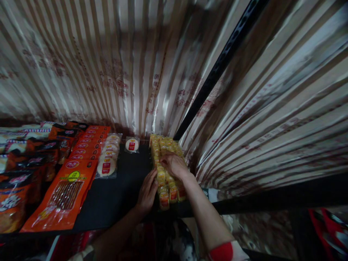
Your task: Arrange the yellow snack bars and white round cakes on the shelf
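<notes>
Work in hand: the person is tidying rows of small yellow snack packs (166, 165) on a dark shelf (122, 188).
Done so far: most of the yellow packs already lie in neat rows, from the back of the shelf up to the front edge. It looks well along.
Left to do: the packs nearest the front, under and between the hands, look like the last ones to be pressed straight. This is only a guess from how they lie.
Left hand (147, 192): it lies flat with its fingers together, pushing against the left side of the yellow rows. It holds nothing.
Right hand (174, 165): it rests on top of the yellow rows with its fingers bent down over the packs. I cannot tell if it grips one pack or only presses.
How the packs look: small, shiny, yellow with red and orange labels, packed tight side by side. The picture is dim and a bit blurred, so the print cannot be read.
Left of the hands: one round white cake pack (132, 145) sits alone, well apart. A stack of the same cakes (108, 159) comes next, then big orange bags (65, 192).
Behind the hands: shiny striped plastic sheet (122, 65) hangs down.
</notes>
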Demonstrator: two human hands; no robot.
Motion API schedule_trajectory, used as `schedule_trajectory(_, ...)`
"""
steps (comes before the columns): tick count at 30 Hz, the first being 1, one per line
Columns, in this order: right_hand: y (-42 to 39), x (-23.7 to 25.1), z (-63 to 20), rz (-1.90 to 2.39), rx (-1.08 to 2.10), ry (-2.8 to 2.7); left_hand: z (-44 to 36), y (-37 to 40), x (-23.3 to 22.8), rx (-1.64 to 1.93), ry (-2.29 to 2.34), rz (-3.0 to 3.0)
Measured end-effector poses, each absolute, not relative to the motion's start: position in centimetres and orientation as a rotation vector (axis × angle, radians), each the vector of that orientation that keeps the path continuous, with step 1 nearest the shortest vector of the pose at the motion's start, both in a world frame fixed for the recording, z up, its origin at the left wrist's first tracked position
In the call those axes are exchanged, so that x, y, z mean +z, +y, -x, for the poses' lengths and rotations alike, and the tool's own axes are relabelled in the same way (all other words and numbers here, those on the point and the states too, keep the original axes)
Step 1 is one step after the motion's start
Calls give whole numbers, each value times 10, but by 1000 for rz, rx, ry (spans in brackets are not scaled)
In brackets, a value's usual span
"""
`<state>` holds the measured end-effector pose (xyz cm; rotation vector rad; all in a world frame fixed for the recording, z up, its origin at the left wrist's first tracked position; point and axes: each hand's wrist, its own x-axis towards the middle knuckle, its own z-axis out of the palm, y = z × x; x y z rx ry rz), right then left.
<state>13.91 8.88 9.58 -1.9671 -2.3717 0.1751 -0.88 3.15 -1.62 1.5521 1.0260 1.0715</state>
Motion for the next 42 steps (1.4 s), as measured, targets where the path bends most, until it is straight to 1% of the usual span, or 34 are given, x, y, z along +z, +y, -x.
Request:
schedule_trajectory(6, 88, 88, -143, 1848, 33, -2412, 8, 34, -17, 1082, 1018, -1584)
schedule_trajectory(13, 73, 86, -144, 1782, 147, -2191, 14, 30, -16, 1049, 1025, -1597)
schedule_trajectory(16, 60, 84, -144, 1722, 127, -2129, 17, 17, -23, 1106, 1064, -1628)
schedule_trajectory(23, 36, 74, -144, 1739, 36, -2013, 6, -8, -45, 1178, 1029, -1900)
schedule_trajectory(27, 17, 67, -136, 1709, -18, -1782, -2, -6, -46, 1112, 1098, -1998)
schedule_trajectory(31, -20, 44, -112, 1682, -94, -1489, -2, -3, -41, 1036, 1123, -2047)
schedule_trajectory(34, -53, 19, -90, 1792, -31, -1298, 1, -2, -34, 980, 1127, -2023)
schedule_trajectory(38, -80, -8, -72, 1835, 43, -1253, 6, 0, -26, 932, 1094, -1970)
schedule_trajectory(42, -77, -22, -72, 1852, 62, -1235, 8, 5, -20, 900, 1082, -1912)
